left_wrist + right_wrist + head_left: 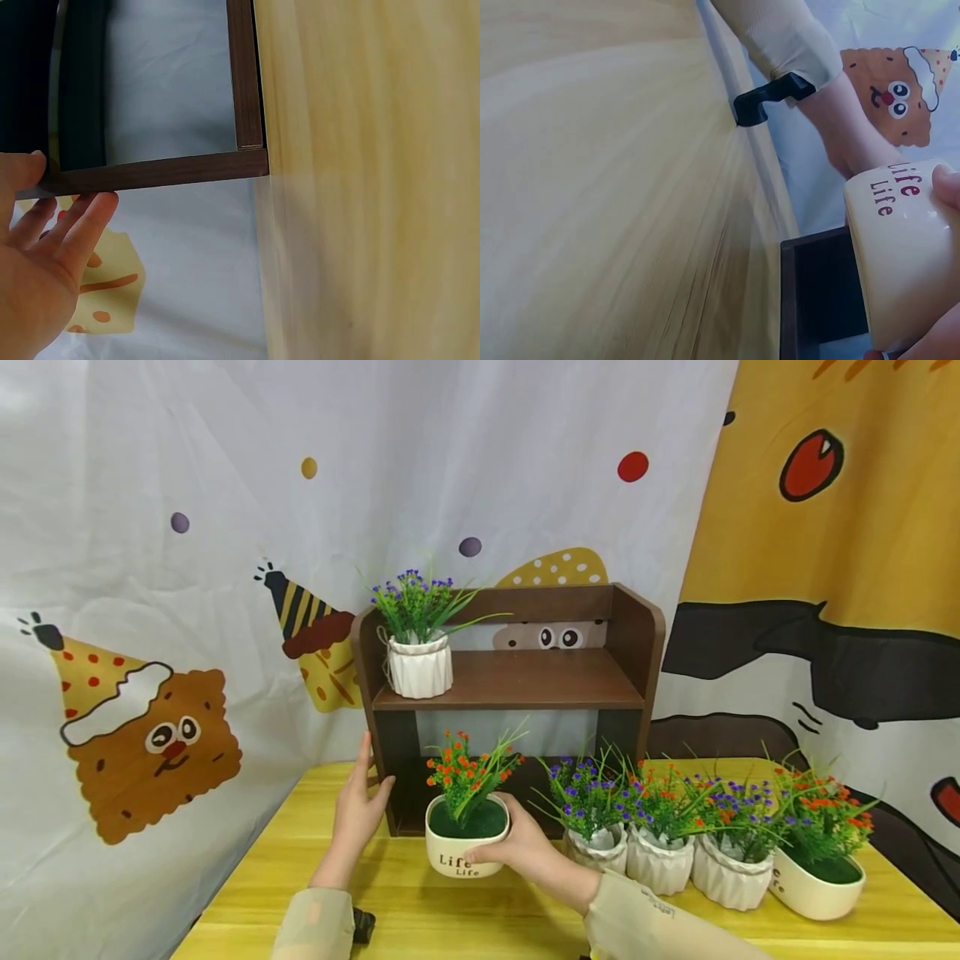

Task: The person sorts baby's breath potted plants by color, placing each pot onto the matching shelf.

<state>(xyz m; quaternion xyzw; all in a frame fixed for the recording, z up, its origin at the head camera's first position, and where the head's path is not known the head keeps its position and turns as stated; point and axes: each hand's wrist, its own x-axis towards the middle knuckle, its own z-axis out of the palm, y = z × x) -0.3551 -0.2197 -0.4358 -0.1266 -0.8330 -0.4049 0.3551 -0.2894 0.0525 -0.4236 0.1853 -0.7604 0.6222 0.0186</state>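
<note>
My right hand (pixel 528 847) grips an oval cream pot (pixel 904 255) of orange artificial flowers (pixel 467 777), thumb across its front beside the printed "Life". The pot is in front of the lower tier of a dark brown two-tier wooden shelf (pixel 513 702). At the shelf's left side panel (pixel 165 172), my left hand (pixel 356 814) holds on, with the thumb at the front edge and the fingers along the outer face. On the upper tier, at the left end, stands a white pleated pot (pixel 422 670) with purple flowers.
Right of the shelf, a row stands on the wooden table (pixel 240 893): white pleated pots (pixel 660 864) with purple or orange flowers, then another oval cream pot (pixel 821 889) with orange flowers. A cartoon-printed curtain (pixel 225 527) hangs close behind.
</note>
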